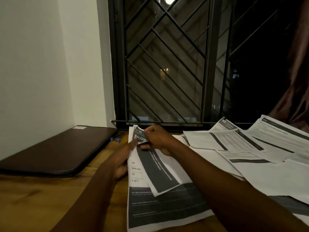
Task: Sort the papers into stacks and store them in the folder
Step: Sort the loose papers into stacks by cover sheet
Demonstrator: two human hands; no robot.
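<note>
A stack of printed white papers with dark bands (160, 203) lies on the wooden table in front of me. A smaller sheet (163, 174) lies askew on top of it. My left hand (122, 162) holds the stack's left edge. My right hand (158, 139) pinches the top end of the sheets near a dark label reading "BALCON". A dark closed folder (56, 151) lies flat at the left by the wall.
Several more printed sheets (250, 148) are spread loosely over the right side of the table. Two blue-tipped pens (116, 138) lie beside the folder. A barred window (167, 64) stands behind the table, a curtain (294, 81) at far right, a white wall at left.
</note>
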